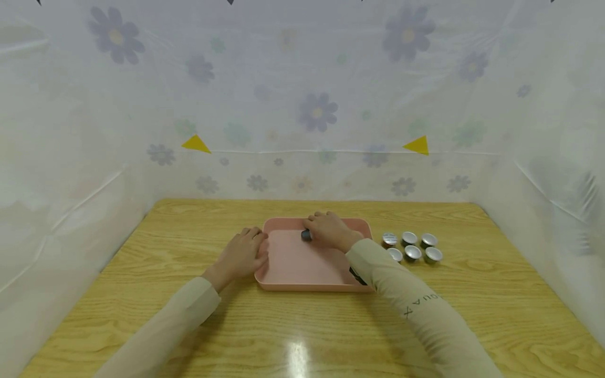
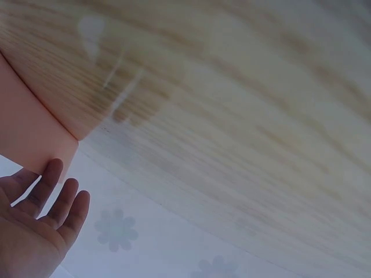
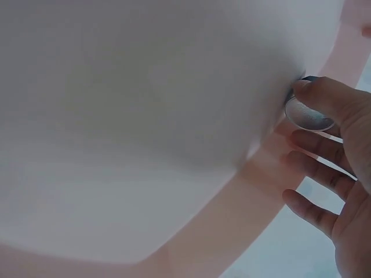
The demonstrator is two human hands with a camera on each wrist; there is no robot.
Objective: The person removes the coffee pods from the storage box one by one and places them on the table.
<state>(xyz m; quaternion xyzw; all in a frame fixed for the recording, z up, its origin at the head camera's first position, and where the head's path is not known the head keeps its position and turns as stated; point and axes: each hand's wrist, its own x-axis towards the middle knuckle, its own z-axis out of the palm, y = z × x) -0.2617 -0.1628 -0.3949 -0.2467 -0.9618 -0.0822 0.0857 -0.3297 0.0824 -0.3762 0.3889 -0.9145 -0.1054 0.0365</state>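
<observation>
My right hand [image 1: 328,231] is over the back part of a pink tray [image 1: 293,287]. It pinches a dark coffee capsule [image 1: 306,235] with thumb and forefinger. In the right wrist view, the silver foil lid of this capsule [image 3: 310,117] shows under the thumb, close to the tray wall; the other fingers are spread apart. At the tray's left side is my left hand [image 1: 243,253], its fingers touching the rim. The left wrist view shows those fingers [image 2: 52,174] loosely extended against the outer wall; its thumb is hidden there.
Several capsules with pale foil lids [image 1: 413,253] stand in two rows right of the tray, one partly covered by my right sleeve. All stand on a wood-grain table [image 1: 189,315]. Flower-patterned sheeting [image 1: 283,105] encloses its back and sides.
</observation>
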